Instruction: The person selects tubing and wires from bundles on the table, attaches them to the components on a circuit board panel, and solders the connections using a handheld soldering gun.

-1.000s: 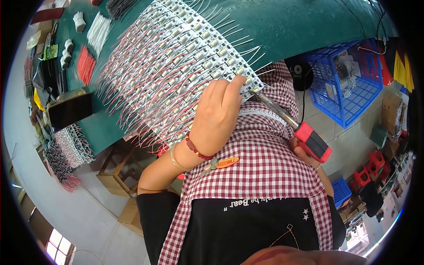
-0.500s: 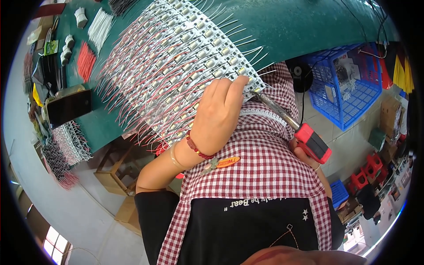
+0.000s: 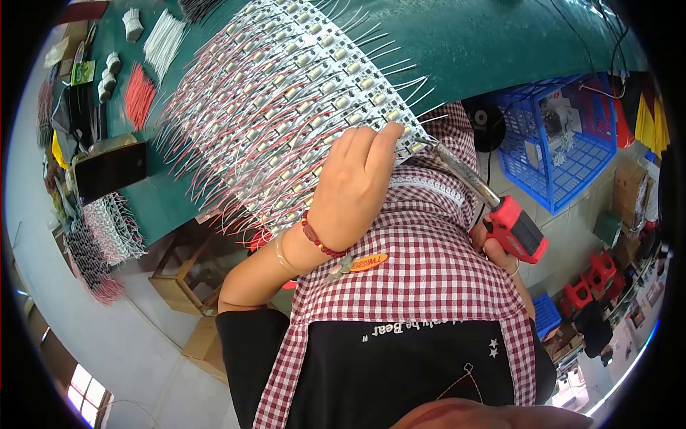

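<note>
A large panel of LED circuit modules (image 3: 314, 71) lies tilted across the green table's near edge, with red and white wires fringing it. My left hand (image 3: 355, 168), wearing a red bead bracelet and a bangle, rests on the panel's near corner with its fingers curled together. Its thumb and whatever the fingertips pinch are hidden. My right hand (image 3: 496, 250) grips a soldering gun (image 3: 520, 229) with a red and black handle, partly covering my fingers. Its metal tip points left and reaches the panel's right corner, close to my left fingertips.
Bundles of red wires (image 3: 139, 96) and white wires (image 3: 164, 44) lie on the green table (image 3: 471, 43). A phone (image 3: 111, 173) stands at the left, near more wired modules (image 3: 111, 229). A blue plastic crate (image 3: 557, 146) is on the right, with red stools (image 3: 597, 275) beyond.
The soldering gun has shifted right, and its tip has moved up and right along the panel's corner. My left hand stays almost where it was.
</note>
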Demonstrator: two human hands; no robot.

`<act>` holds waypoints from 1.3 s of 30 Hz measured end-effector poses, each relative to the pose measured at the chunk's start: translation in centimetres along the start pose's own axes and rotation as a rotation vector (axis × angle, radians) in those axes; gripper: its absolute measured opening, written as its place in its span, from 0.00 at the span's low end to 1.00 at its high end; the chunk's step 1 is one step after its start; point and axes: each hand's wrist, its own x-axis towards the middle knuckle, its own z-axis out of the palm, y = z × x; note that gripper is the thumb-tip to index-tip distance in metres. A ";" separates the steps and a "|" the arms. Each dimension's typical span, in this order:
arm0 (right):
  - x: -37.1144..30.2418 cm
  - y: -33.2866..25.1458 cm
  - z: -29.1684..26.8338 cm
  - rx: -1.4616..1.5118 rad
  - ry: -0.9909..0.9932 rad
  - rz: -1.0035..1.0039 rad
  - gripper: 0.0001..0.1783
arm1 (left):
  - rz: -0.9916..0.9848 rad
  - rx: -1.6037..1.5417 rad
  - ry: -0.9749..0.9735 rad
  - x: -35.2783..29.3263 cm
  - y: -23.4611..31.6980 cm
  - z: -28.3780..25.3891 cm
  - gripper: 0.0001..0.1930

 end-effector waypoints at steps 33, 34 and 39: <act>19.7 -14.2 6.2 0.798 -0.222 -0.264 0.21 | -0.854 0.762 1.261 -2.6 -18.6 -22.7 0.61; 19.8 -14.3 6.1 0.797 -0.233 -0.269 0.21 | -0.854 0.765 1.273 -2.8 -18.6 -22.9 0.61; 20.3 -14.6 5.8 0.798 -0.171 -0.255 0.20 | -0.767 0.780 1.306 -5.2 -16.6 -22.2 0.53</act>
